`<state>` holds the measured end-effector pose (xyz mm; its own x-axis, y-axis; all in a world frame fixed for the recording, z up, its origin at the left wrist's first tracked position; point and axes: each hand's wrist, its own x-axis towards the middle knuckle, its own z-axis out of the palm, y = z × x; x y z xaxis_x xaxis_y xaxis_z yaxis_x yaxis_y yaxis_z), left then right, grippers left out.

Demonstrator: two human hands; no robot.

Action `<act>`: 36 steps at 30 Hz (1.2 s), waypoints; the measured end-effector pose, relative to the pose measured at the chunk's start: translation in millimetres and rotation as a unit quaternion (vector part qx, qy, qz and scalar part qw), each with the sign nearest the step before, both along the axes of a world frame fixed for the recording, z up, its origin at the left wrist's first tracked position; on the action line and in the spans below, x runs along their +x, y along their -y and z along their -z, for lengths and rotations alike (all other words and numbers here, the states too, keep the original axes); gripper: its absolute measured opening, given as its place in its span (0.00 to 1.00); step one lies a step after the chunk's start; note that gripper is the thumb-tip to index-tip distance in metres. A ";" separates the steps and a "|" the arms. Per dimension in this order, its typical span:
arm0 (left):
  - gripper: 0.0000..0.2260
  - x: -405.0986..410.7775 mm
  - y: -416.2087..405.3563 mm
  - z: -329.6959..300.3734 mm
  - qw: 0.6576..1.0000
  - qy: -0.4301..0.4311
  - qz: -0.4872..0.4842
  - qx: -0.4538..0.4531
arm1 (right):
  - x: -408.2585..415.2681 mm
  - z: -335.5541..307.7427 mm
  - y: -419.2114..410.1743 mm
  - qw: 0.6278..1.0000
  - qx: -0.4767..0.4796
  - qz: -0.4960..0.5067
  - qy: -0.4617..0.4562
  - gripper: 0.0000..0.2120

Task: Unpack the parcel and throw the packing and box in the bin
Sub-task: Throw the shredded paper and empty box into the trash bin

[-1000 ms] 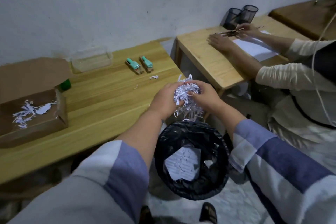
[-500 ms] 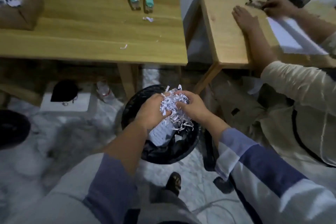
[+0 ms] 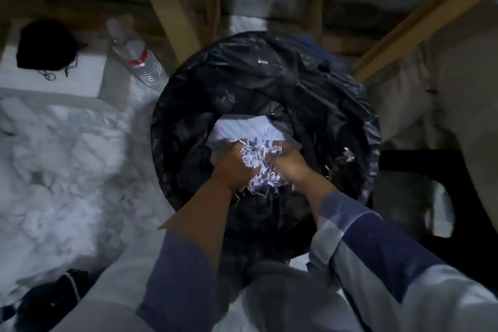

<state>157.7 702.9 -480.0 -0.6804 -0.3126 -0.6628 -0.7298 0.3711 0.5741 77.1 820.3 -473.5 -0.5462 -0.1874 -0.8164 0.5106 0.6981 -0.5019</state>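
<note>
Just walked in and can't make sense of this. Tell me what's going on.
A person is bent over a bin lined with a black bag, both hands down inside its mouth. The left hand and right hand cup a wad of shredded paper between them, not yet let go. A white sheet already lies inside.

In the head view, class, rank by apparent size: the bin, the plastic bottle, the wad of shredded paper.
1. Bin, clearly largest.
2-3. Plastic bottle and shredded paper look alike; hands hide part of the paper, so no ranking.
</note>
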 end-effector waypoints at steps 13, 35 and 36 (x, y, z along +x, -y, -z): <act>0.20 -15.2 2.7 8.1 1.000 0.004 -0.019 0.007 | -12.6 25.4 13.3 0.992 0.038 -0.116 -0.009 0.19; 0.14 -32.0 77.2 -455.6 0.974 -0.172 0.006 -0.147 | -58.6 -472.7 57.3 0.931 -0.004 -0.244 -0.272 0.16; 0.15 -37.2 87.6 -459.7 0.973 -0.176 0.009 -0.151 | -62.9 -478.5 65.7 0.930 -0.004 -0.240 -0.279 0.16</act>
<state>120.5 615.3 -20.2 -0.8561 -0.4428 -0.2664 -0.4988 0.5733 0.6500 14.2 754.7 5.0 -0.7365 -0.5236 -0.4283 -0.2010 0.7739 -0.6005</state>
